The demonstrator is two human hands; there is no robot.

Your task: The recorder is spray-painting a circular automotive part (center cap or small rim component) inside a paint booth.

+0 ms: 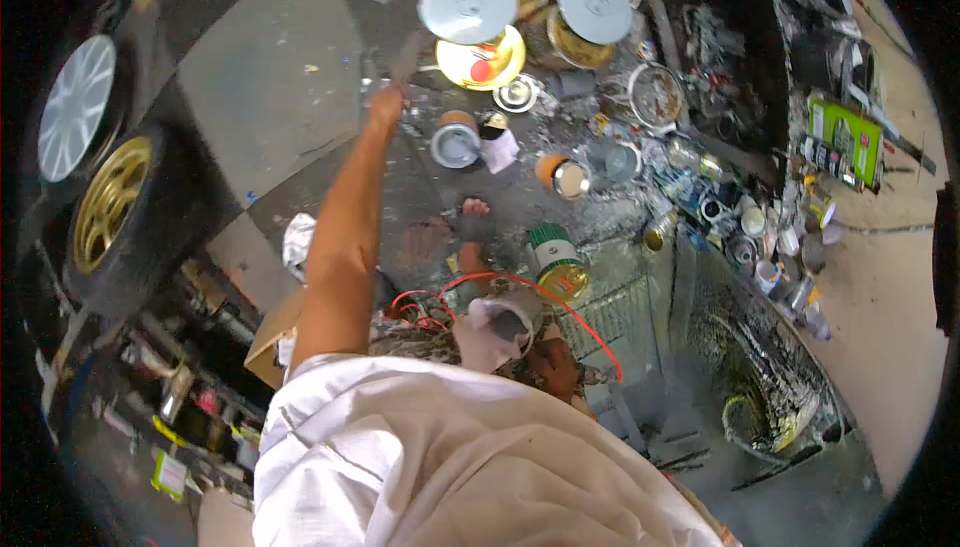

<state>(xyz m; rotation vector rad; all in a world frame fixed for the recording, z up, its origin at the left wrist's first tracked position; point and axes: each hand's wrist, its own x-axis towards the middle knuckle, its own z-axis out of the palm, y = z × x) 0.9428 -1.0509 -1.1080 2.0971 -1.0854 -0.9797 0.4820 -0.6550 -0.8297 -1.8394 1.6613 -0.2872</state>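
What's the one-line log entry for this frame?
left hand: extended, at small grey tool, grip unclear | right hand: low, by white rag | nearby: open paint tins, red wire

My left hand [385, 105] is stretched way out toward the paint cans [457, 139], right hand [555, 367] gripping a white rag [492, 332].

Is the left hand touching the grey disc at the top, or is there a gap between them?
Apart. In the head view, the left hand grips a dark tool, and floor shows between it and the grey disc.
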